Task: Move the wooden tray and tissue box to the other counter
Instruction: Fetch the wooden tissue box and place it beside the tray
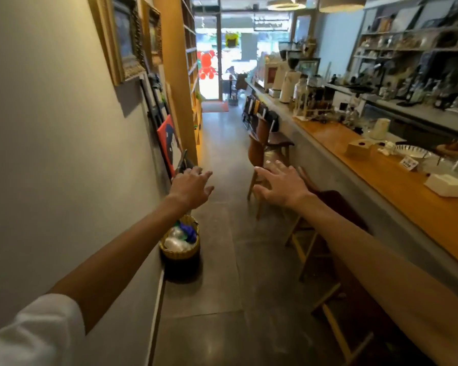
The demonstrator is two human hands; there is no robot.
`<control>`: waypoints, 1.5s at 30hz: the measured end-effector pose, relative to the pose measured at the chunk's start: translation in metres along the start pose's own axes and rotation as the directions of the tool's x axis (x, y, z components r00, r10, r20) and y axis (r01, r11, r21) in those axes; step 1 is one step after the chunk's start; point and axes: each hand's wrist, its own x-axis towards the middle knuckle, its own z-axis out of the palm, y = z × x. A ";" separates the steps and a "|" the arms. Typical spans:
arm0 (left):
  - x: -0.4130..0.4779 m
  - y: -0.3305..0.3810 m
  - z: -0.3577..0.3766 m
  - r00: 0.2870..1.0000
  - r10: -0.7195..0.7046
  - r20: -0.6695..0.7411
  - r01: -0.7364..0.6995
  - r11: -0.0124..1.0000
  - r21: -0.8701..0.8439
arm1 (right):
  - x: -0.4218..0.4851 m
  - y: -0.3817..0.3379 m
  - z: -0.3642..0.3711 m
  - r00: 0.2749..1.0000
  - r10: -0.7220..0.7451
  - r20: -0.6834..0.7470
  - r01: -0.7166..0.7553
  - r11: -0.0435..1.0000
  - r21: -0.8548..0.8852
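Observation:
A wooden tissue box (358,149) with a dark round hole in its top stands on the long wooden counter (407,196) at the right. I cannot pick out a wooden tray for sure. My left hand (189,188) reaches forward over the aisle near the left wall, fingers apart, holding nothing. Stretched out beside it, my right hand (280,184) is also empty with spread fingers, well short and left of the tissue box. Both hands hang in the air above the floor.
A white box (447,184), a patterned bowl (410,150), a small sign (408,163) and several jars crowd the counter. Wooden chairs (265,151) and stools (328,233) line its front. A yellow wicker basket (181,247) sits by the left wall, below leaning frames (167,143).

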 end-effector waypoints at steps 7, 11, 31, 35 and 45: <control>0.173 -0.069 0.083 0.984 0.131 0.121 -0.125 0.991 -0.057 | 0.108 0.029 0.068 0.943 0.311 0.120 -0.318 0.947 0.043; 0.273 -0.077 0.122 0.970 0.196 0.142 -0.179 0.975 -0.128 | 0.162 0.064 0.079 0.907 0.416 0.067 -0.421 0.890 0.177; 0.769 -0.097 0.313 0.879 0.421 0.226 -0.336 0.881 -0.333 | 0.577 0.271 0.185 0.857 0.498 0.133 -0.504 0.757 0.416; 0.871 -0.053 0.350 0.800 0.527 0.288 -0.410 0.830 -0.378 | 0.633 0.336 0.206 0.785 0.606 0.129 -0.590 0.666 0.457; 1.004 0.193 0.399 0.330 0.885 0.329 -0.719 0.461 -0.520 | 0.611 0.467 0.232 0.217 0.953 0.211 -0.788 0.043 0.615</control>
